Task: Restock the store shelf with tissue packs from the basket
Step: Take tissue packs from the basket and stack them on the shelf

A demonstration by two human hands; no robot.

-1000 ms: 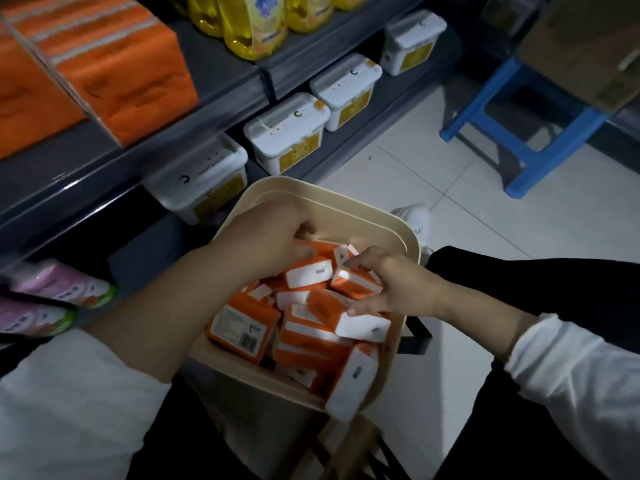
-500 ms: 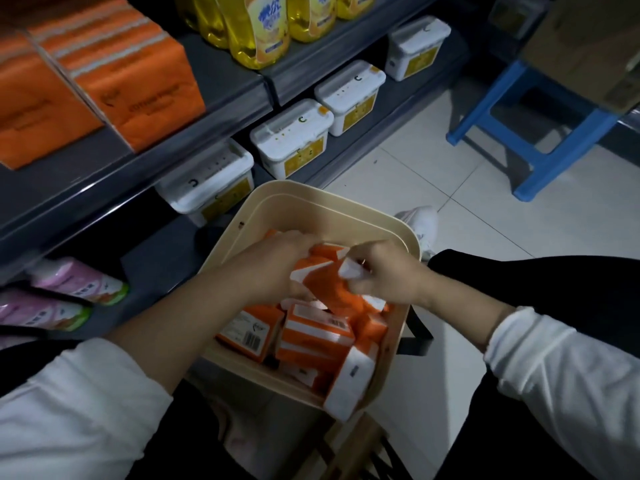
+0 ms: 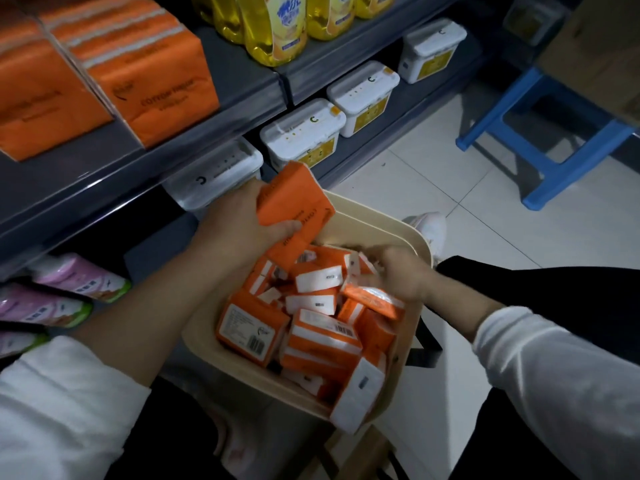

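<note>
Yellow bottles (image 3: 273,29) stand in a row at the top. Below them, four white tubs (image 3: 304,133) with yellow labels sit side by side. Pink packs (image 3: 79,278) lie at the lower left. A blue stool (image 3: 575,168) stands on the white tiled floor (image 3: 519,244), and a cardboard box (image 3: 602,46) shows just above it.

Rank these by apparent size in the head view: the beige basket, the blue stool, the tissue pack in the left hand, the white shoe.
1. beige basket
2. blue stool, farther off and partly hidden
3. held tissue pack
4. white shoe, partly behind the basket
</note>
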